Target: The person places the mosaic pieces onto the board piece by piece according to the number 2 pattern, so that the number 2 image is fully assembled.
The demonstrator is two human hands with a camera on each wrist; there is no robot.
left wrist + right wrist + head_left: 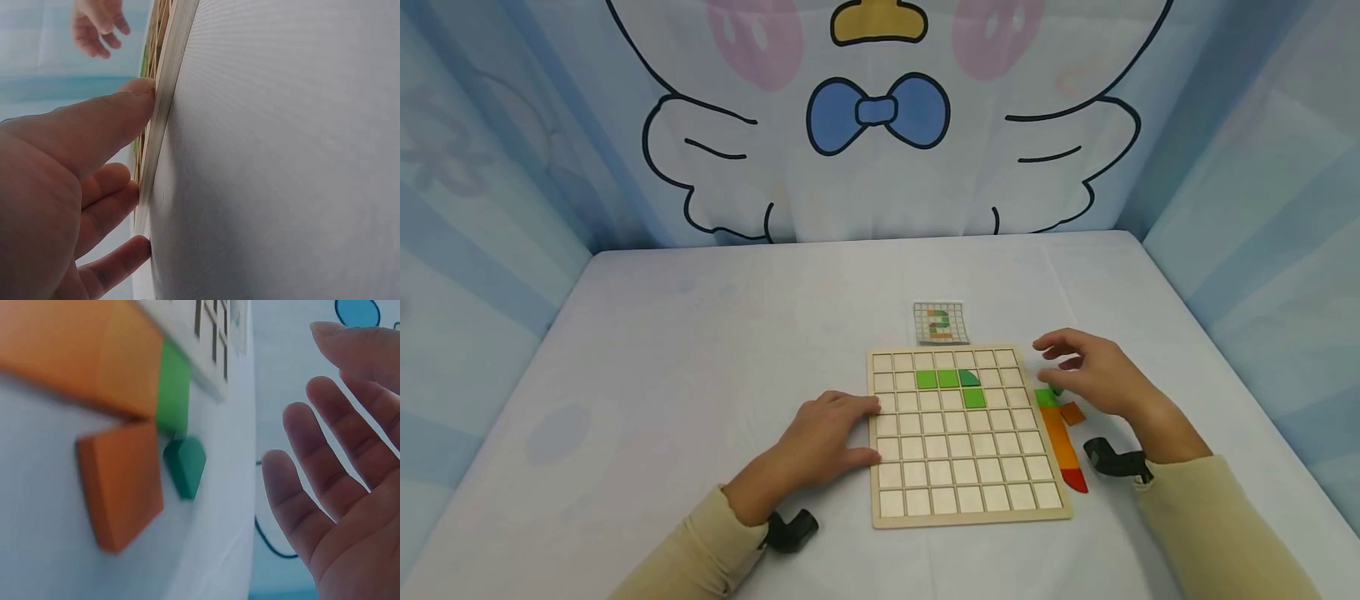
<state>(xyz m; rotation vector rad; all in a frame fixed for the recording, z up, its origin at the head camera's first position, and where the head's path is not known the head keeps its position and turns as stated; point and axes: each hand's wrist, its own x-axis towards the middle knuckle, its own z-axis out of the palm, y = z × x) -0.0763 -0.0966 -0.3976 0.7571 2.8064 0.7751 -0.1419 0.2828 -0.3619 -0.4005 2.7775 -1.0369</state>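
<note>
A wooden grid board (925,520) lies flat on the table. Along its upper rows sit several light green square tiles (927,380) and one dark green rounded tile (969,378). At the board's left edge, my left hand (826,437) touches the frame with thumb and fingertips (139,87), fingers relaxed. Off the right edge, my right hand (1093,371) hovers with spread fingers and holds nothing. Below it lie an orange square tile (122,487) and a dark green rounded tile (185,465), beside a row with orange tiles (1057,433), a green tile (1046,397) and a red one (1074,480).
A small pattern card (942,323) with a coloured figure on a grid lies just behind the board. A white cloth covers the table (700,350). Printed curtains (880,192) stand at the back and both sides. Black wrist cameras (792,531) are strapped at both cuffs.
</note>
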